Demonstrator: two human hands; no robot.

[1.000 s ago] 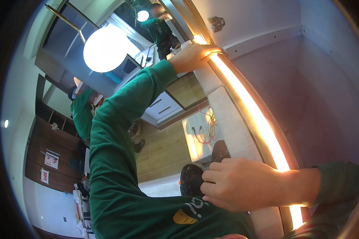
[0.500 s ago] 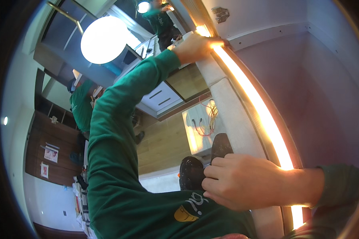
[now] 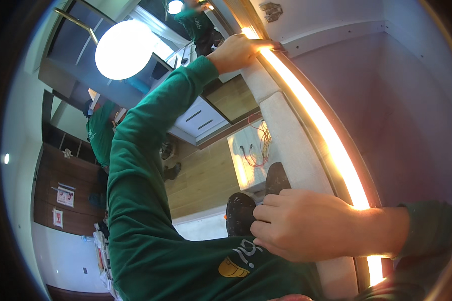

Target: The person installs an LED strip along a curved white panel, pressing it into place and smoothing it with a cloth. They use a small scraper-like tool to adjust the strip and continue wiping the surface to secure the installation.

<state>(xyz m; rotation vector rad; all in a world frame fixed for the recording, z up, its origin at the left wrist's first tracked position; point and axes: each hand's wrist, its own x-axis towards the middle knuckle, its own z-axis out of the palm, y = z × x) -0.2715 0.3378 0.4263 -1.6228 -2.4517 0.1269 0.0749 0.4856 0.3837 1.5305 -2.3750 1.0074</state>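
Note:
A glowing LED light strip (image 3: 314, 120) runs along a wooden-edged ledge from top centre down to the lower right. At its far end, my left hand (image 3: 236, 52) reaches across, its fingers closed over the lit edge; glare washes out the fingertips. Closer in, my right hand (image 3: 301, 224) is closed with the fingers curled under, its wrist crossing above the strip. Whatever the right fingers hold, if anything, is hidden. Pale grey padded edging (image 3: 296, 130) borders the strip on the left.
Below, a pale board (image 3: 241, 160) carries a bundle of thin red and dark wires (image 3: 261, 150). My dark shoes (image 3: 241, 213) are beside it. A round globe lamp (image 3: 124, 50) hangs at upper left. One person (image 3: 100, 133) is at left, and another (image 3: 198, 27) shows at the top.
The view shifts slightly, so the lamp and my left hand appear a little further left. Both hands keep nearly the same pose and place on the ledge.

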